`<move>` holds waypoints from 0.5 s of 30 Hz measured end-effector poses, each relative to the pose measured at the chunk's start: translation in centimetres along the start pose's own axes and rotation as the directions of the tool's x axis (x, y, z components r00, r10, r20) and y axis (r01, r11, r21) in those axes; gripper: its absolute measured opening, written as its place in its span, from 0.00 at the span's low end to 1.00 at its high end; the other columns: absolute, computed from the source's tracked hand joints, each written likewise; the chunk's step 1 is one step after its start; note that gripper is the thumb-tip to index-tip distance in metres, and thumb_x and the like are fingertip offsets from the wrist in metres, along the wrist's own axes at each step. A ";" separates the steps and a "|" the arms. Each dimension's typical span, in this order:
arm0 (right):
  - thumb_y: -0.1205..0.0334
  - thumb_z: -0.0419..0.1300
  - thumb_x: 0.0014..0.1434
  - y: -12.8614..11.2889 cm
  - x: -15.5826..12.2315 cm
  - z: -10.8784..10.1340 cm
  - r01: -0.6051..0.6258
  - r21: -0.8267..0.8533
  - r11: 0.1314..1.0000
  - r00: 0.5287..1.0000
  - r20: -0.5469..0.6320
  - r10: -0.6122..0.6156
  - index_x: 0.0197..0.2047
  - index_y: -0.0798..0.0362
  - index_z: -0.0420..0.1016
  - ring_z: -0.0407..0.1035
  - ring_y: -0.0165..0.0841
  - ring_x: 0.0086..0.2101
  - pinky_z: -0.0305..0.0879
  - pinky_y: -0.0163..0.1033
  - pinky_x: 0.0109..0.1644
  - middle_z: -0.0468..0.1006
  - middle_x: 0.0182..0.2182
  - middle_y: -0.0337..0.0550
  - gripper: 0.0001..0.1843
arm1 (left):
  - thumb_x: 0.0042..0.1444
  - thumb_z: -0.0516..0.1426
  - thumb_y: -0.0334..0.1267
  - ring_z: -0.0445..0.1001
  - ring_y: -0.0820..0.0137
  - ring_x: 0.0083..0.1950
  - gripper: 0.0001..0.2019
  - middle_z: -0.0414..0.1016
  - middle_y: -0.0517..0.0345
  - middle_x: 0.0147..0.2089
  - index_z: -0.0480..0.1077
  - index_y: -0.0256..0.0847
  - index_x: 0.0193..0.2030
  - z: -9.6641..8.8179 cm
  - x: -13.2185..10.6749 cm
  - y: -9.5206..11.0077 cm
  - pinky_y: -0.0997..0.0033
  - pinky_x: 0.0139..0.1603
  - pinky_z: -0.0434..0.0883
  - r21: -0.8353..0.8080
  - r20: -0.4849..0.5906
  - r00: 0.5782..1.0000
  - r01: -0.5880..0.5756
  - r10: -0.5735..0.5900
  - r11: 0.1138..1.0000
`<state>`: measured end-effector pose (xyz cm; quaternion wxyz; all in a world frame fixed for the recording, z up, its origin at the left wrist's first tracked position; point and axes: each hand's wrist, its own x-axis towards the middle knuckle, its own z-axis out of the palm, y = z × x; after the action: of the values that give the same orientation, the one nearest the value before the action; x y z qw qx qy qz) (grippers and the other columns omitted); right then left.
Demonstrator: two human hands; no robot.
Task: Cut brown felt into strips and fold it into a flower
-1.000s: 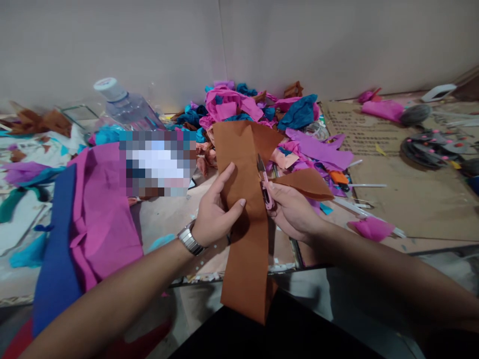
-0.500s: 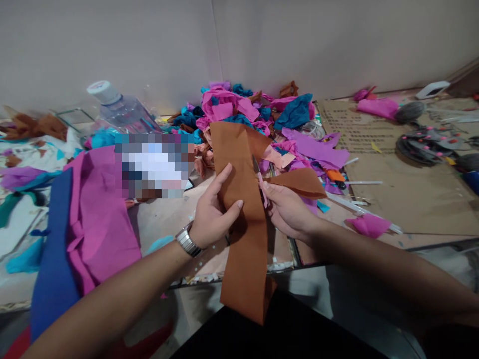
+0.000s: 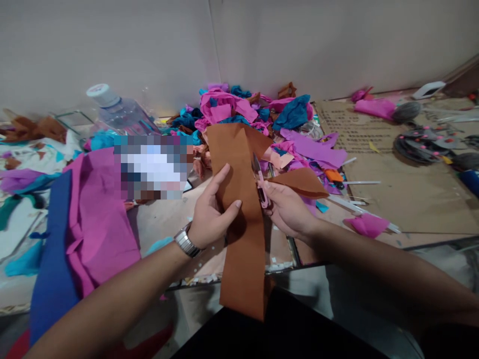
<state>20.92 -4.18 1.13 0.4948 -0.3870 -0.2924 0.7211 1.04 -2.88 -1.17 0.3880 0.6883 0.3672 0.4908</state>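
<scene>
A long strip of brown paper [image 3: 243, 234] runs from the scrap pile down over the table's front edge, its lower end above my lap. My left hand [image 3: 213, 212], with a metal watch at the wrist, grips the strip from the left, thumb and index finger on top and the other fingers hidden behind. My right hand [image 3: 290, 207] holds small scissors [image 3: 264, 196] with pink handles, their blades pointing up along the strip's right edge. A partly severed brown flap [image 3: 299, 181] sticks out to the right, above my right hand.
Crumpled coloured paper scraps [image 3: 232, 107] are heaped behind the strip. A clear bottle [image 3: 123, 112] with a white cap leans at the back left. Folded pink paper [image 3: 103, 214] and blue paper [image 3: 52, 259] hang over the left edge. Flattened cardboard [image 3: 404, 194] lies right, bearing a dark pincushion-like pad [image 3: 422, 144].
The scissors' handles have spread a little and more of them shows. The brown strip and my left hand have barely shifted.
</scene>
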 end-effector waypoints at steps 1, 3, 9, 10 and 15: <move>0.44 0.74 0.54 0.0 0.1 -0.1 0.010 -0.004 1.000 1.000 0.005 -0.010 0.31 0.52 0.73 0.53 0.26 0.25 0.44 0.37 0.29 0.64 0.24 0.33 0.22 | 0.61 0.65 0.40 0.57 0.54 0.79 0.38 0.58 0.48 0.78 0.58 0.48 0.76 0.0 0.0 0.1 0.47 0.80 0.57 0.000 0.007 1.000 0.000 0.000 1.000; 0.45 0.74 0.55 0.0 0.2 -0.2 0.021 -0.005 1.000 1.000 0.005 -0.021 0.31 0.52 0.73 0.54 0.26 0.26 0.46 0.36 0.30 0.64 0.24 0.33 0.21 | 0.62 0.65 0.40 0.59 0.54 0.78 0.38 0.59 0.47 0.77 0.58 0.47 0.76 0.1 -0.1 0.4 0.48 0.79 0.59 0.002 0.017 1.000 -0.005 0.005 1.000; 0.42 0.74 0.53 0.1 0.6 -0.4 0.052 -0.027 0.998 0.998 -0.021 -0.052 0.29 0.52 0.72 0.54 0.27 0.26 0.48 0.36 0.31 0.66 0.24 0.33 0.23 | 0.61 0.66 0.40 0.62 0.53 0.77 0.37 0.61 0.45 0.76 0.59 0.46 0.75 0.1 -0.2 0.7 0.46 0.78 0.61 0.014 0.032 0.999 -0.009 0.009 1.000; 0.42 0.74 0.53 0.2 0.6 -0.5 0.059 -0.029 0.998 0.998 -0.018 -0.060 0.29 0.52 0.72 0.55 0.27 0.26 0.49 0.36 0.31 0.66 0.24 0.33 0.23 | 0.61 0.66 0.41 0.62 0.52 0.76 0.38 0.61 0.45 0.76 0.58 0.46 0.75 0.2 -0.2 0.6 0.45 0.78 0.61 0.008 0.037 0.999 -0.002 0.002 1.000; 0.44 0.71 0.59 0.4 0.6 -0.7 0.099 -0.050 0.994 0.995 0.035 -0.097 0.26 0.53 0.70 0.54 0.27 0.27 0.48 0.36 0.33 0.66 0.24 0.33 0.24 | 0.62 0.65 0.41 0.59 0.52 0.78 0.38 0.59 0.46 0.77 0.58 0.47 0.76 0.2 -0.3 0.4 0.46 0.79 0.60 -0.012 0.037 0.999 -0.013 0.014 1.000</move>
<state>21.15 -3.70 0.26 0.5145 -0.3730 -0.3375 0.6944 1.21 -3.30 -0.99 0.3956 0.6975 0.3523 0.4826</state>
